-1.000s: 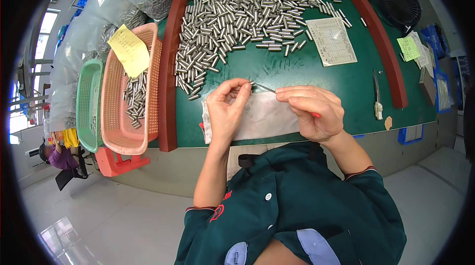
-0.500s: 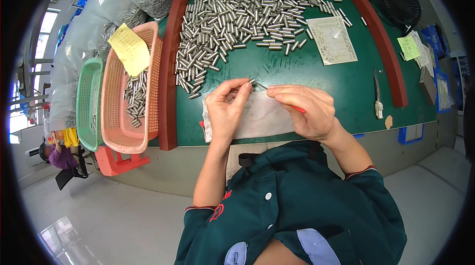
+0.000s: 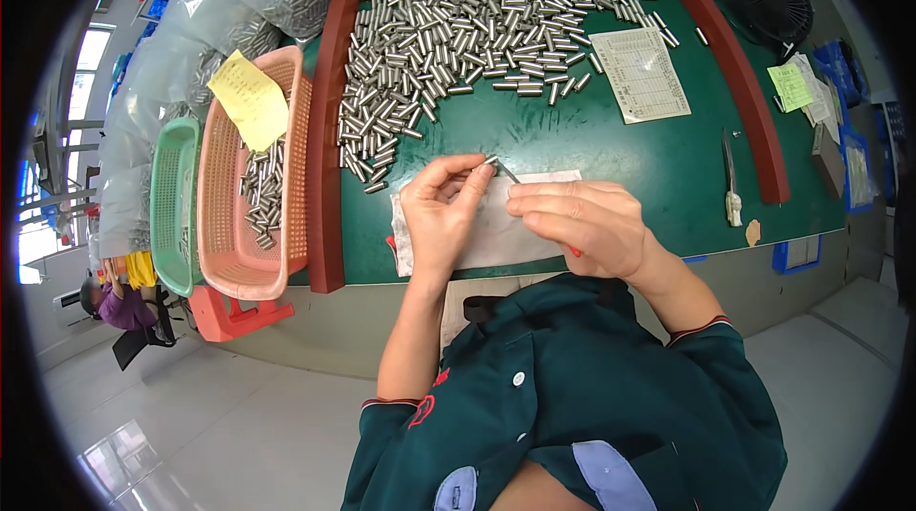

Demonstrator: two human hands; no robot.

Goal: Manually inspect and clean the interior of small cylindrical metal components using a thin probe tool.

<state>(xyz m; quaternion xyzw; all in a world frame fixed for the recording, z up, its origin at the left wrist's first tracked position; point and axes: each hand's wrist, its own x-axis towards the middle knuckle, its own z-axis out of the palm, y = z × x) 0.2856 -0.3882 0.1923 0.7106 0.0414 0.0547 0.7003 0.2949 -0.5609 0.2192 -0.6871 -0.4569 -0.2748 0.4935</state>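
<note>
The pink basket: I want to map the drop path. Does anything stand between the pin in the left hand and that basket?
Yes. The raised red-brown rim of the green table runs between the left hand holding the pin and the pink basket.

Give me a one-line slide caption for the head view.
Left hand holds a small metal pin while right hand probes it with a thin tool, over a green mat.
</note>
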